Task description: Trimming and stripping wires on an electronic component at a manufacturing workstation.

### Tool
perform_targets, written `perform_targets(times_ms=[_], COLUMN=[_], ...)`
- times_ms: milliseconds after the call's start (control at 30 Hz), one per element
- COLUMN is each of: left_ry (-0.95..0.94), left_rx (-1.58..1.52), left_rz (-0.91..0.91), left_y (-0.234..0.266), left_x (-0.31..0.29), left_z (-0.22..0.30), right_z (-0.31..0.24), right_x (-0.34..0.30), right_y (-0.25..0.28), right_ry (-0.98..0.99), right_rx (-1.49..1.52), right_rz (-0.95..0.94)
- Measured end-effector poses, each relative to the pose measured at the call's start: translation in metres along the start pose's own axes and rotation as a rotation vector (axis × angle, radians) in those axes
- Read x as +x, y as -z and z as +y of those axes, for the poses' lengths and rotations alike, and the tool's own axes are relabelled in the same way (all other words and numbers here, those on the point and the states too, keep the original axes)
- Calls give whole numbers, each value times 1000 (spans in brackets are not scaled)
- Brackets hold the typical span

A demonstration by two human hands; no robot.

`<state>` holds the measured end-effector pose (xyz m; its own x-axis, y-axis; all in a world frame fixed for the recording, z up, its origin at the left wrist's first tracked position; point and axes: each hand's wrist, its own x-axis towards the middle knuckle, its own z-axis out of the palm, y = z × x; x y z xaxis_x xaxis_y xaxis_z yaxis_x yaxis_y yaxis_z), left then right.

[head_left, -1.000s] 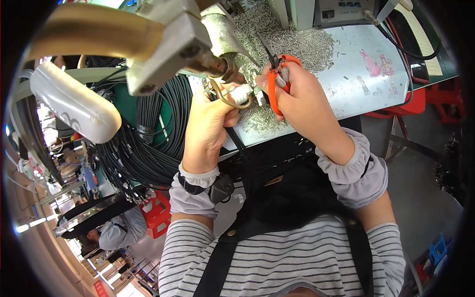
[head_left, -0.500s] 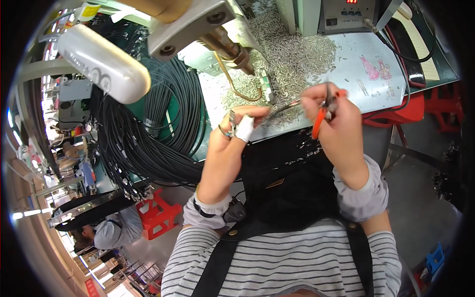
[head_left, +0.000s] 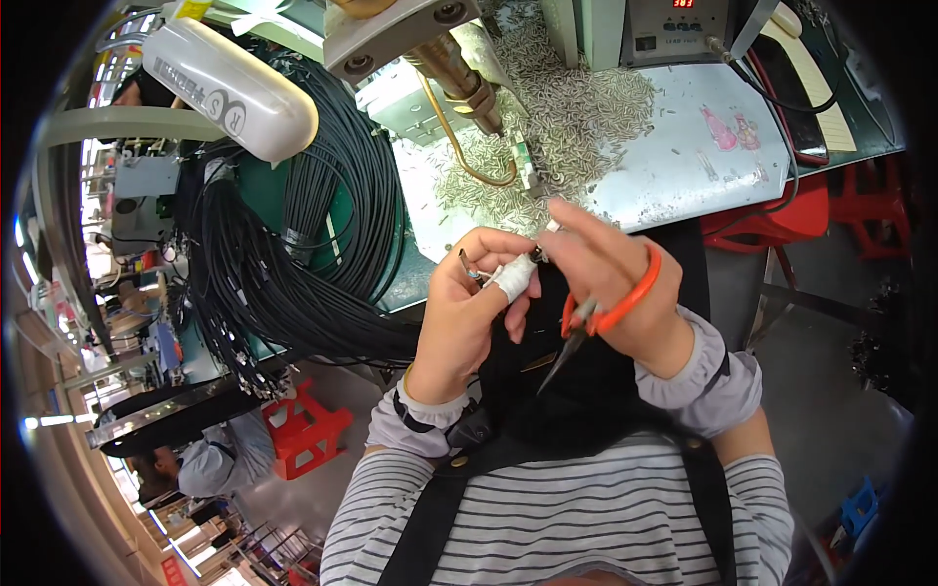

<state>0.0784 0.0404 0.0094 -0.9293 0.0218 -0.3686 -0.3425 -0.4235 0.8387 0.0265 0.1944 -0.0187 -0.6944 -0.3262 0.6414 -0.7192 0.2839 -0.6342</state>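
My left hand (head_left: 464, 303) is closed in a pinch, its thumb wrapped in white tape. At its fingertips is a small dark and whitish piece, too small to make out. My right hand (head_left: 620, 293) holds a pair of scissors (head_left: 633, 305) with orange handles, looped round its fingers; the blades point down toward my black apron. The right fingertips, slightly blurred, meet the left ones at the small piece. Just beyond both hands lies a heap of small silvery metal pieces (head_left: 586, 112) on a pale work surface, under a machine's metal head (head_left: 467, 93).
Thick bundles of black cables (head_left: 293, 303) cover the left of the bench. A white cylinder (head_left: 230, 88) hangs above them. A control box (head_left: 679, 34) with a red display stands at the back right. Red stools (head_left: 305, 430) flank the bench; a person (head_left: 225, 457) sits at far left.
The scissors have swung from between the right fingers to point down toward the apron. My right hand has moved left, to the left fingertips. The thin dark strand between the hands no longer shows.
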Motion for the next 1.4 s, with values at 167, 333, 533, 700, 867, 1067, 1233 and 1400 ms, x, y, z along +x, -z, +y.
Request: perform_targets(times_ms=[167,333,533,700,867,1067,1233,1400], left_ry=[-315,-212,-322,-388,-283,-376,-559,-490], left_rx=[341,154,478,384,418,495,1016,507], left_rz=[102,116,225,215,121,158,115,161], left_y=[-3,-7,1,1,-7,-11,-2,-12], left_x=[1,2,6,2,1,1,-3,0], left_z=[-11,-7,-19,-22,-14,-16,-17,-18], right_z=[9,2,-1,-11,-4,-1,-5,-11], right_x=[-13,-13,-14,-6,-6,-12,-20,-17], right_y=[-11,-5,4,5,-3,-7,-11,-10], right_ry=[125,-69,-175,-609,-179,-196,-292,-690], right_rx=[40,173,269,556,153,141,184,694], right_rz=[73,-2,-42,118,-107,-68,-101,-34])
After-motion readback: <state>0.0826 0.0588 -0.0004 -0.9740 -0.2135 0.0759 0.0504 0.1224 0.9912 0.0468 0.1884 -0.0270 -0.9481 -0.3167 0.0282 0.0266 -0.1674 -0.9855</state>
